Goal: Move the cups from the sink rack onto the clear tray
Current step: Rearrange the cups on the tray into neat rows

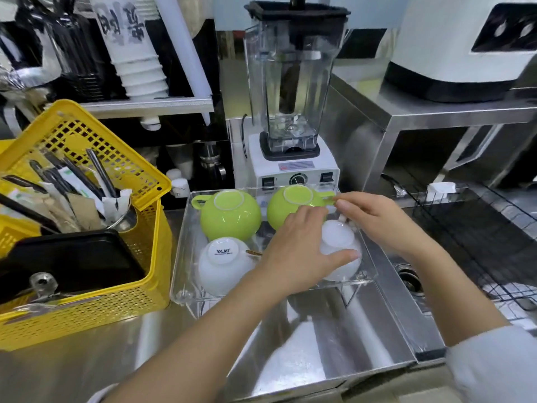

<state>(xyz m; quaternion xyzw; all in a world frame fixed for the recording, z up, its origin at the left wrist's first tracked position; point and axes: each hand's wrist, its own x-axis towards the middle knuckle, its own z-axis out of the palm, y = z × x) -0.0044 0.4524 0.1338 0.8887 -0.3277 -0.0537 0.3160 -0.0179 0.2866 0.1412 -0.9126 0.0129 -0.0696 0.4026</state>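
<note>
A clear tray point(186, 257) on short legs stands on the steel counter and holds several cups, all upside down. Two green cups sit at its back, one on the left point(229, 218) and one on the right point(286, 206). A white cup marked YAMI point(222, 264) rests at the front left. A second white cup point(341, 251) is at the front right, and my left hand point(296, 251) wraps around it from the left. My right hand point(374, 216) reaches over it, fingertips at the right green cup's handle. The black wire sink rack point(494, 237) lies to the right.
A yellow basket point(87, 257) with utensils and a black tray fills the left. A blender point(290, 112) stands right behind the tray. A steel shelf with a white machine point(465, 53) rises at the back right. The sink drain point(409, 279) shows below the rack.
</note>
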